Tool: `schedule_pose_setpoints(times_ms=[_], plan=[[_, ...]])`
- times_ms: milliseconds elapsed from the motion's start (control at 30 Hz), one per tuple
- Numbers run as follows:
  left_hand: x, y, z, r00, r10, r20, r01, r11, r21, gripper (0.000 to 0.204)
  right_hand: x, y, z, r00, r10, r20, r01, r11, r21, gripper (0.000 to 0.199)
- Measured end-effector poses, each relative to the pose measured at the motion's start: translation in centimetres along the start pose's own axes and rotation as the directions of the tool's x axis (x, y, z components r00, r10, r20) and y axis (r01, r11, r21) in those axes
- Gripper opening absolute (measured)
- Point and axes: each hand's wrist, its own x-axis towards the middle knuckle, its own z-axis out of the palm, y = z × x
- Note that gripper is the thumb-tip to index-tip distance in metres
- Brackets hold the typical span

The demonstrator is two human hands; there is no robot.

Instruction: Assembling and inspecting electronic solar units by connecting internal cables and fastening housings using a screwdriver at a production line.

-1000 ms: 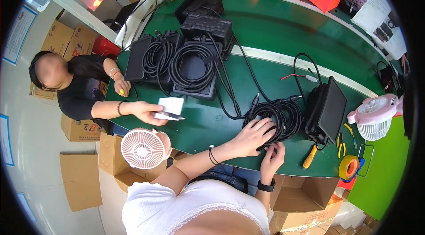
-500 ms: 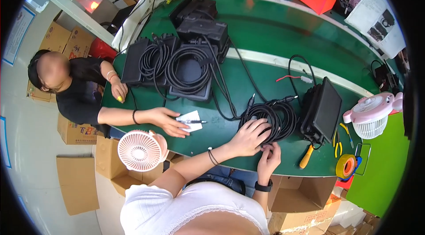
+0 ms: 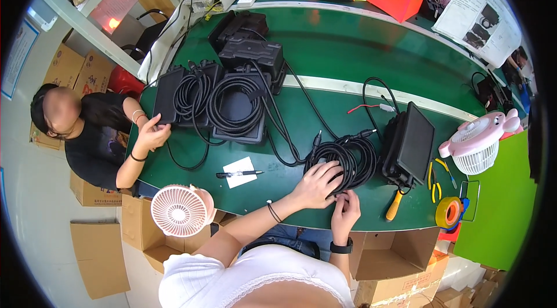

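Note:
A thick coil of black cable (image 3: 366,163) lies on the green table before me, its two plug ends sticking up at the far side. My left hand (image 3: 318,185) is closed over the coil's near left part, fingers across the loops. At the coil's near edge, my right hand (image 3: 346,210) is closed in a pinch; what sits between those fingertips is hidden. Just right of the coil stands a black box-shaped device (image 3: 408,144) with a flat dark panel, a cable running from behind it.
Left lie black cases (image 3: 249,55) with coiled cables (image 3: 235,105), a pen (image 3: 239,174) on white paper (image 3: 246,165) and a pink fan (image 3: 181,210). Right are a screwdriver (image 3: 394,206), pliers (image 3: 434,183), tape (image 3: 448,213) and another fan (image 3: 477,141). A co-worker's hand (image 3: 152,134) touches a case.
The co-worker's hand has drawn back left from the paper to the case, leaving the pen lying on the paper. My hands keep their hold at the coil; the whole view has shifted slightly.

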Motion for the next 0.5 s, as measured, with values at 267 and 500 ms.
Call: schedule_pose_setpoints(times_ms=[267,500], plan=[[-0.6,1.3,-0.4,0.993,-0.107,0.042,0.104,0.992,0.070,0.067,-0.1,0.5,0.0,1.000,-0.001,-0.012,0.001,0.999,0.052,0.025],[-0.4,2.4,-2.0,0.973,-0.191,0.128,0.164,0.967,0.193,0.069,0.0,0.8,0.1,0.998,-0.061,-0.008,0.061,0.996,0.070,0.028]])
